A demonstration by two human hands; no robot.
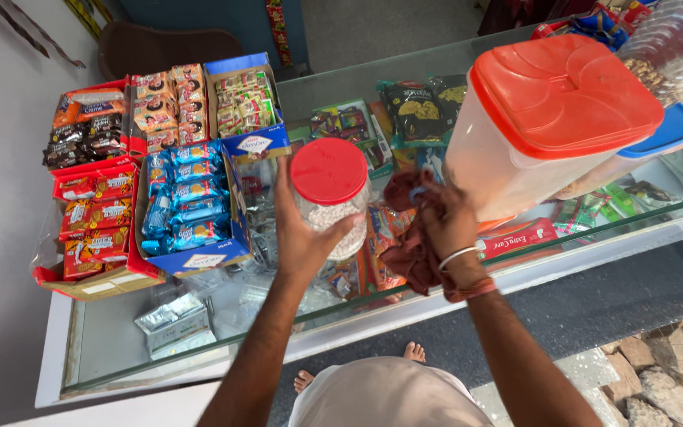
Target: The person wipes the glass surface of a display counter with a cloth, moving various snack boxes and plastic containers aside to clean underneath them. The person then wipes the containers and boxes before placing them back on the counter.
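Observation:
My left hand grips a clear plastic jar with a red screw lid, filled with pale small pieces, held above a glass shop counter. My right hand, with bangles and a thread at the wrist, clutches a crumpled maroon cloth right beside the jar. The cloth hangs down below the hand.
A big clear container with an orange lid stands just right of my right hand, a blue-lidded one behind it. Open cartons of biscuit packets and snack packs fill the counter's left. Packaged goods show under the glass.

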